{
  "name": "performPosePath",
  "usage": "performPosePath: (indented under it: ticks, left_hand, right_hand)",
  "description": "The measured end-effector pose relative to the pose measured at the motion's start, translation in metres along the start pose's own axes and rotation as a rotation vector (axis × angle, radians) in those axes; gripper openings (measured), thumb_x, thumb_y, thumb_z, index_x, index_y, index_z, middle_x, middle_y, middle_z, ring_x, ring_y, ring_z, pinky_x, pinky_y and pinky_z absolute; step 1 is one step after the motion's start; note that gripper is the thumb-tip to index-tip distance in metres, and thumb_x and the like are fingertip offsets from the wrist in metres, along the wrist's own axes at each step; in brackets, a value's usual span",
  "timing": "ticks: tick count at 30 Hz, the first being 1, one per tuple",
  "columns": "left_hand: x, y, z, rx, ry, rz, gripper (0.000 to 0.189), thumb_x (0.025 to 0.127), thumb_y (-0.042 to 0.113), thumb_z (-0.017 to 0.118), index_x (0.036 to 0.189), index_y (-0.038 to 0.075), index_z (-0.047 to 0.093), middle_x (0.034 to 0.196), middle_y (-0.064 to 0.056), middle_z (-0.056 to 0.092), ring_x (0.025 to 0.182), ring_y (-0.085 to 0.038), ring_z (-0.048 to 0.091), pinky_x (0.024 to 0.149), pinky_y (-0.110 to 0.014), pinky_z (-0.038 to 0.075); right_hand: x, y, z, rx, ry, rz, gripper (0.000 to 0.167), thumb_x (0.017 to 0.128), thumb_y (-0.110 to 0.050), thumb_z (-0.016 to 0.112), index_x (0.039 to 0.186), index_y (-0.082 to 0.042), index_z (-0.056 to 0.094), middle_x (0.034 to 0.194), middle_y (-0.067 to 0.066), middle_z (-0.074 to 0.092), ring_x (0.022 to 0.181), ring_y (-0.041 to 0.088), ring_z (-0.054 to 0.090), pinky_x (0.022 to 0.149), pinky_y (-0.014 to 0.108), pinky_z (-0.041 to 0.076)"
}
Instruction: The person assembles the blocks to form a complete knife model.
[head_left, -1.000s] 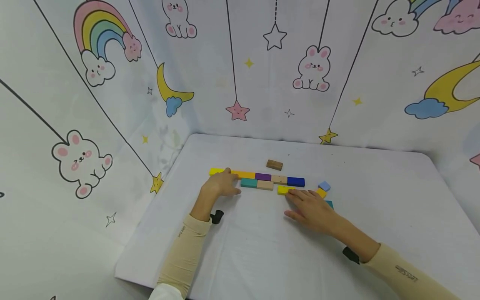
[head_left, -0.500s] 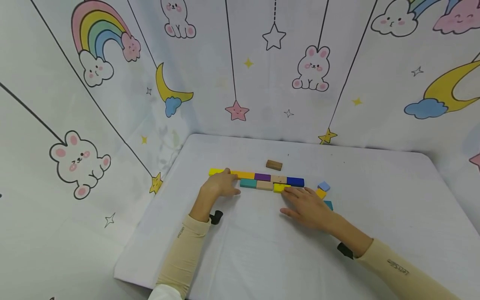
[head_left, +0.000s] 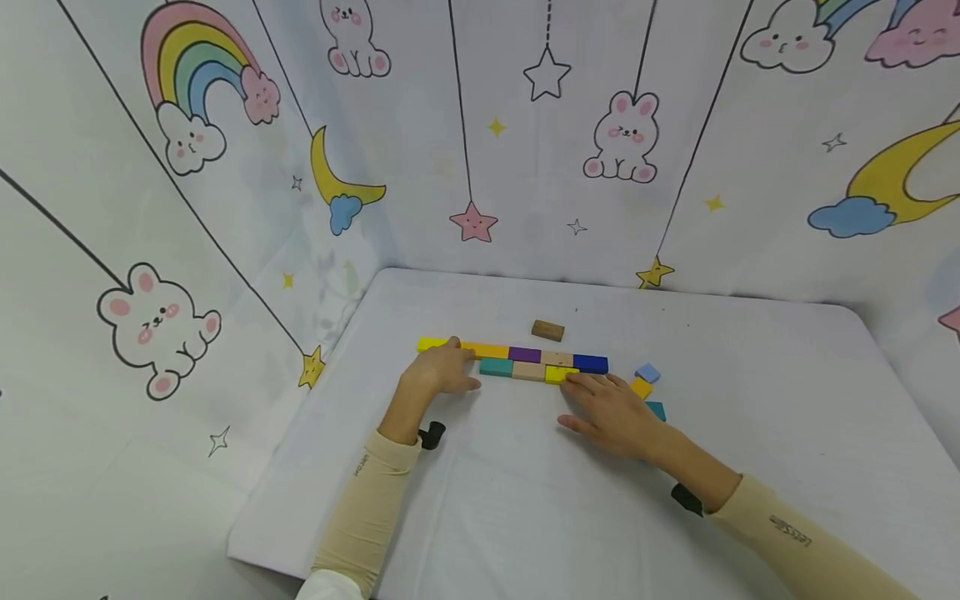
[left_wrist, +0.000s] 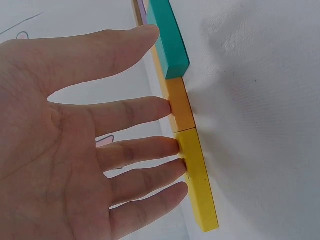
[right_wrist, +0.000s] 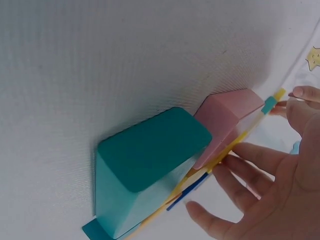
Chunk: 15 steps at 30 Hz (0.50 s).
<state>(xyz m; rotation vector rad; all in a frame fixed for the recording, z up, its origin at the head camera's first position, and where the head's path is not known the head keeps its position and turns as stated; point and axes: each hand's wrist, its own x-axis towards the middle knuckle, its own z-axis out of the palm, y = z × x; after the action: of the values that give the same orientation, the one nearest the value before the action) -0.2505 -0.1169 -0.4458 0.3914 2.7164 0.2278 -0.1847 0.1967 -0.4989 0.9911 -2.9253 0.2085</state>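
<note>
A back row of wooden blocks runs yellow (head_left: pixel 429 343), orange (head_left: pixel 492 351), purple (head_left: pixel 525 354), plain wood and dark blue (head_left: pixel 591 363). In front of it lie a teal block (head_left: pixel 496 367), a plain wood block (head_left: pixel 528 371) and a second yellow block (head_left: pixel 558 374), end to end. My left hand (head_left: pixel 442 368) has its fingers extended, fingertips against the orange and yellow blocks in the left wrist view. The fingertips of my right hand (head_left: pixel 611 412), also fairly straight, touch the right end of the second yellow block.
A dark brown block (head_left: pixel 548 331) lies behind the rows. Right of my right hand are a light blue block (head_left: pixel 647 372), an orange block (head_left: pixel 642 387) and a teal block (head_left: pixel 656 410). In the right wrist view a pink block (right_wrist: pixel 227 117) stands near the teal one.
My right hand has slid the second yellow block leftward, up to the end of the plain wood block in the front row. The left hand has stayed in place.
</note>
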Motion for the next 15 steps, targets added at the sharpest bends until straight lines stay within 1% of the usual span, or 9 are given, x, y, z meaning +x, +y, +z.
performPosePath:
  ticks: [4,11,15]
  left_hand:
    - [-0.0009,0.0004,-0.0005,0.001,-0.002,0.0,0.062,0.097,0.041,0.074,0.151,0.015,0.058,0.155,-0.019,0.046,0.126,-0.035,0.06,0.102,-0.053,0.053]
    - [-0.0013,0.0002,-0.0008,-0.013,-0.003,-0.002,0.062,0.097,0.04,0.074,0.15,0.014,0.058,0.158,-0.02,0.042,0.13,-0.037,0.058,0.105,-0.054,0.051]
    - [-0.0004,-0.0002,0.0008,-0.007,0.0,-0.001,0.062,0.096,0.04,0.075,0.15,0.015,0.059,0.157,-0.02,0.044,0.128,-0.036,0.058,0.103,-0.054,0.052]
  right_hand:
    - [0.0011,-0.0005,-0.0008,-0.004,-0.001,-0.001,0.067,0.101,-0.052,0.064,0.147,-0.004,0.058,0.151,0.016,0.055,0.14,0.036,0.051,0.111,0.064,0.041]
    - [0.001,-0.0013,-0.0005,-0.014,-0.002,0.006,0.067,0.1,-0.051,0.066,0.147,-0.004,0.059,0.151,0.017,0.055,0.14,0.036,0.051,0.111,0.063,0.042]
    - [0.0001,-0.0013,0.0001,-0.018,-0.002,0.009,0.067,0.1,-0.052,0.066,0.148,-0.005,0.058,0.152,0.017,0.055,0.14,0.036,0.051,0.111,0.064,0.041]
